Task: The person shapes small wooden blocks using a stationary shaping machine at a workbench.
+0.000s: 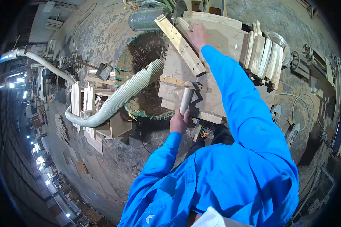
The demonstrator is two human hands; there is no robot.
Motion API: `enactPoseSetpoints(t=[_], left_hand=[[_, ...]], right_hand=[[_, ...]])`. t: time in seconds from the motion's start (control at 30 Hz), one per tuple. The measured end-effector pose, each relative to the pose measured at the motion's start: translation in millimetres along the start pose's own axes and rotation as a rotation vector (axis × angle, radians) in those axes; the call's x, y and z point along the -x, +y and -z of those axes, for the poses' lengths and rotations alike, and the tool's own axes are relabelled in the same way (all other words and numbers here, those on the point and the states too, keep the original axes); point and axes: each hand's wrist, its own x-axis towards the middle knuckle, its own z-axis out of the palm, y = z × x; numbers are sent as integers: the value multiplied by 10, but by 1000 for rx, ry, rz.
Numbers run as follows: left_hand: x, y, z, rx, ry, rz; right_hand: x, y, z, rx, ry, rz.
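Observation:
My left hand (179, 122) is closed round the lower end of a pale wooden piece (186, 99) at the near edge of the work table (219, 45). Farther forward, my right hand (198, 36) rests at a small wooden strip (184, 24), its fingers curled and partly hidden. A long wooden bar with holes (181, 44) lies diagonally across the table, left of my right hand. The round saw blade (179, 10) stands at the table's far side. A shorter wooden strip (173, 80) lies by the far end of the piece in my left hand.
A ribbed hose (134, 85) runs over a woven basket (140, 51) left of the table. Stacked curved wood pieces (264, 56) sit at the table's right. A motor (147, 19) is beyond the basket. Boards (75, 104) and a wooden box (119, 125) stand on the left.

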Motion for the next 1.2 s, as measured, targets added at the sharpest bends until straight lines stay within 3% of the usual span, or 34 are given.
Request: enactPoseSetpoints(t=[0.13, 0.23, 0.3, 0.4, 0.5, 0.7, 0.9, 1.2], left_hand=[[83, -189, -13, 29, 1, -16], [96, -153, 26, 16, -2, 1], [95, -140, 51, 7, -10, 16], [184, -240, 58, 38, 12, 24], [330, -283, 102, -33, 13, 16], [480, -383, 107, -11, -73, 70], [498, -356, 123, -9, -79, 62], [110, -107, 156, 0, -72, 81]], right_hand=[[131, -176, 152, 46, -80, 187], [183, -306, 205, -88, -129, 143], [142, -237, 87, -6, -195, -124], [239, -183, -217, 102, -325, -159], [338, -273, -274, -11, -252, -183], [227, -384, -405, 43, -231, -116], [105, -427, -401, -1, -274, -180], [-354, -354, -494, -30, -266, -167]])
